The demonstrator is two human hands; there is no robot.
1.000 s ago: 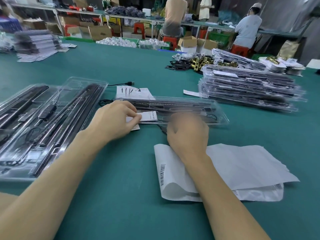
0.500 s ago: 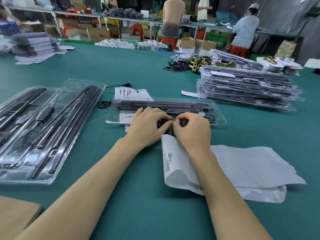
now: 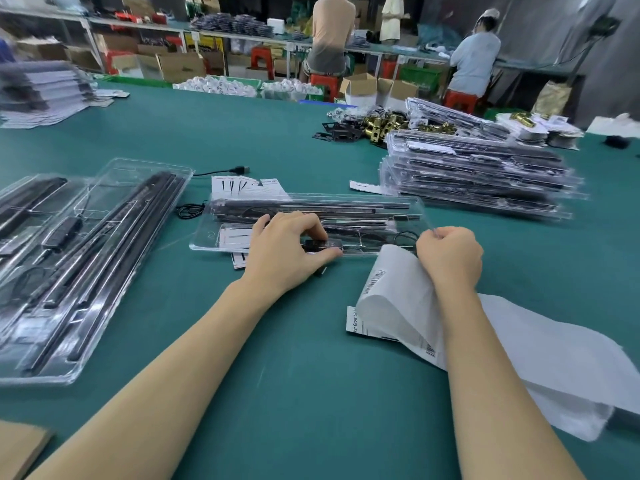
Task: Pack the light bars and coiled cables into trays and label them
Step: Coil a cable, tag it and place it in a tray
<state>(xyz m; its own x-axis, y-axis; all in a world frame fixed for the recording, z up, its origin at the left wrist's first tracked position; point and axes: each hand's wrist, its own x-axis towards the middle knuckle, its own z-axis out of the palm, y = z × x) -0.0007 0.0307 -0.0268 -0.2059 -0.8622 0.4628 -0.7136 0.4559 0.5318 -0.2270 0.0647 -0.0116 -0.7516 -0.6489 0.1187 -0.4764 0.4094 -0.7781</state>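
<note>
Green felt covers our table [image 3: 311,375], where the clear tray [image 3: 420,211] of light bars [image 3: 311,205] lies just ahead of us. Our left hand [image 3: 287,249] pinches a small black part [image 3: 322,243] at its near edge; our right hand [image 3: 450,254], clenched, grips a clear film [image 3: 433,232] beside white label sheets [image 3: 398,289].

Green-topped table [image 3: 311,393], shelving [image 3: 138,26] w/ cardboard boxes [image 3: 180,65] behind
</note>
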